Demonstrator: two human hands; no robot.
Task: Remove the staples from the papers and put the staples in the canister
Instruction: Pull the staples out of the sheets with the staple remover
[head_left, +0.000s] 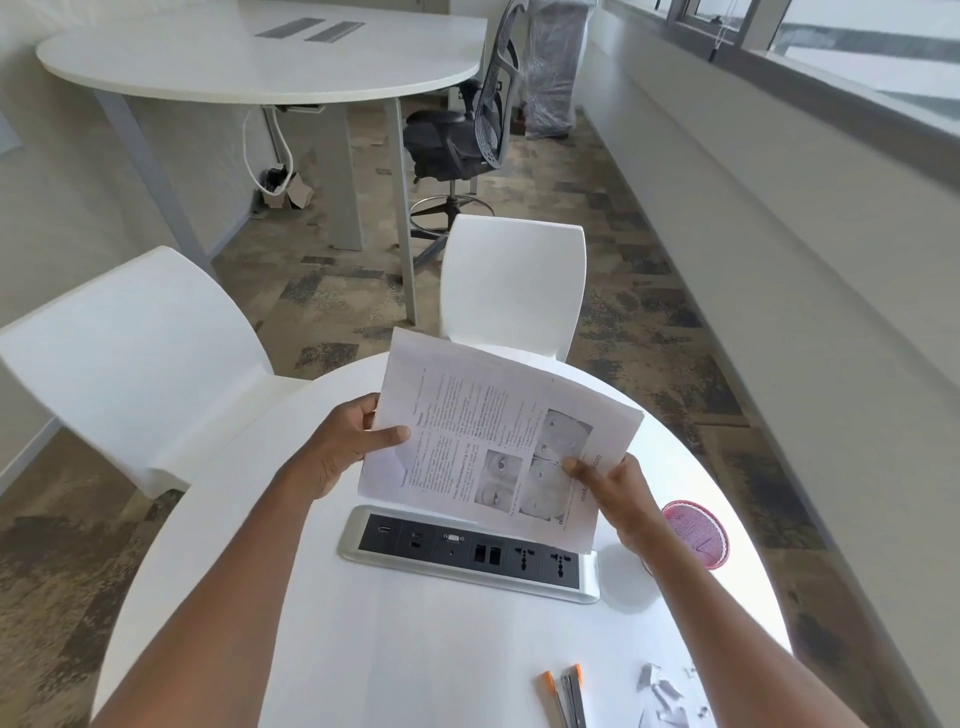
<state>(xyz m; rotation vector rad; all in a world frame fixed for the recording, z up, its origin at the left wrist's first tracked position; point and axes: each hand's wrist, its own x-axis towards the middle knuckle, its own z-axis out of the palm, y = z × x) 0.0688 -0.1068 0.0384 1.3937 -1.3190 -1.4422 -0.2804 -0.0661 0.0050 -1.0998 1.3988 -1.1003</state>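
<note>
In a bright office with patterned carpet and white chairs (511, 283), a person sits at a round white table (415, 649) and holds a sheaf of printed papers (498, 447) in the air above a socket panel (467, 553) set into the tabletop. The left hand (345, 444) pinches the sheets' left edge, thumb on top; the right hand (608, 486) grips the lower right corner. The sheets look light and limp, bowing between the two grips, and likely tear easily near any staple, so a hold close to the stapled corner seems wisest; no staple can be made out here. A pink canister (696, 532) stands just right of the right wrist. Pens (569, 696) and paper scraps (662, 696) lie at the near edge.
</note>
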